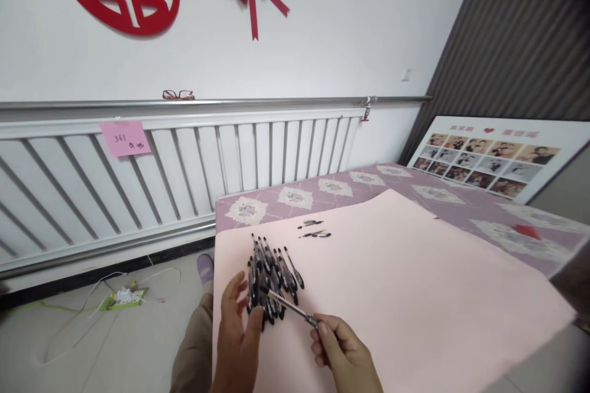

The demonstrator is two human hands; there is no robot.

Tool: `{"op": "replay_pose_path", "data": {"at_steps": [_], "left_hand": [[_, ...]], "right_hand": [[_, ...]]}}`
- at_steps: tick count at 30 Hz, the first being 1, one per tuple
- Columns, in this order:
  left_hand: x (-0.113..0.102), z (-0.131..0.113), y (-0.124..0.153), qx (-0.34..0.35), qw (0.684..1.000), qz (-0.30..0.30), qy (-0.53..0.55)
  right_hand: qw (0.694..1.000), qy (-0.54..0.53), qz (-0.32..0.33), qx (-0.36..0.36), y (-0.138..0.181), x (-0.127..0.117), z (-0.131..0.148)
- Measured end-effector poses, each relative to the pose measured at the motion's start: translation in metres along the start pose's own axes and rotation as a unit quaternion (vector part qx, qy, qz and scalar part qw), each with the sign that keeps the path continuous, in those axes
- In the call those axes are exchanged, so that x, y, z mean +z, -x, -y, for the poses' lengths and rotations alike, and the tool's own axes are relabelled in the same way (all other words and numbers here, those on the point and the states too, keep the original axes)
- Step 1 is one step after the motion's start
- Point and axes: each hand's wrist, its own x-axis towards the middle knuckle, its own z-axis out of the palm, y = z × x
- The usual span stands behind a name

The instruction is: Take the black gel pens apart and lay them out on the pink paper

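My right hand [343, 347] is closed around one end of a pen [291, 306] with a clear barrel, which points up and left over the pile. Its dark far end lies close to my left hand [239, 325]. That hand has its fingers and thumb apart, at the left side of the pile, and nothing shows between them. A heap of black-capped pens [271, 270] lies on the pink sheet [391, 295], most of them running roughly away from me. Behind the heap, a few pen parts [316, 234] lie apart.
A patterned purple tablecloth [332, 187] shows past the sheet, with a photo board [483, 159] at the back right. A white radiator [198, 166] with a pink note [125, 138] runs along the wall. Glasses [179, 95] rest on the pipe. A power strip [123, 298] with cables lies on the floor.
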Motion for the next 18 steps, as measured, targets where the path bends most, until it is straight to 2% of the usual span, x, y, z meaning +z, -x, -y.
{"op": "replay_pose_path", "data": {"at_steps": [2, 4, 7, 9, 11, 14, 18], "left_hand": [[0.01, 0.006, 0.005, -0.141, 0.979, 0.002, 0.145], [0.021, 0.007, 0.007, -0.211, 0.94, 0.038, 0.265], [0.032, -0.001, 0.0, -0.2, 0.91, 0.078, 0.354], [0.036, -0.008, -0.006, -0.204, 0.901, 0.107, 0.368], [0.037, -0.014, -0.011, -0.226, 0.892, 0.156, 0.359], [0.038, -0.019, -0.015, -0.253, 0.884, 0.214, 0.329], [0.04, -0.024, -0.016, -0.293, 0.877, 0.192, 0.329]], "right_hand": [[0.997, -0.073, 0.001, 0.039, 0.001, 0.004, -0.006], [0.99, -0.114, 0.021, 0.075, 0.003, 0.013, -0.015], [0.982, -0.11, 0.09, 0.128, 0.009, 0.029, -0.031], [0.973, -0.092, 0.15, 0.152, 0.012, 0.037, -0.038], [0.969, -0.067, 0.19, 0.146, 0.014, 0.04, -0.039], [0.981, -0.012, 0.169, 0.091, 0.015, 0.037, -0.03], [0.991, 0.065, 0.121, 0.006, 0.017, 0.031, -0.014]]}}
